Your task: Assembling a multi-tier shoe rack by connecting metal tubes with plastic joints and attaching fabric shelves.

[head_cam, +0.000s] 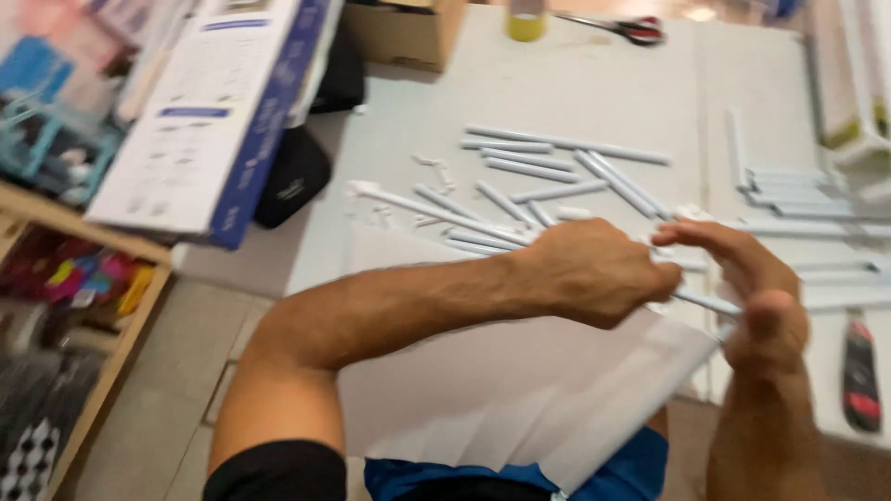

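at a white work table (594, 83) strewn with rolled paper tubes (557, 167), i watch from afar as my left hand (594, 271) and right hand (756, 301) meet over a thin white paper stick (707, 302), held just above the table's near edge. the left hand is clenched around one end of it, knuckles up; the right hand's thumb and fingers pinch the other end, the index finger lifted straight. by my reading, the step in hand is rolling the stick tight, and the next move calls for an even twist so the slim tube keeps its shape. a broad, smooth sheet of white paper (501, 390) hangs below the wrists, flat and softly creased. the finished tubes look matte, narrow and straight. further back lie red-handled scissors (626, 28), a yellow tape roll (526, 23) and, at right, a dark utility knife (860, 371).
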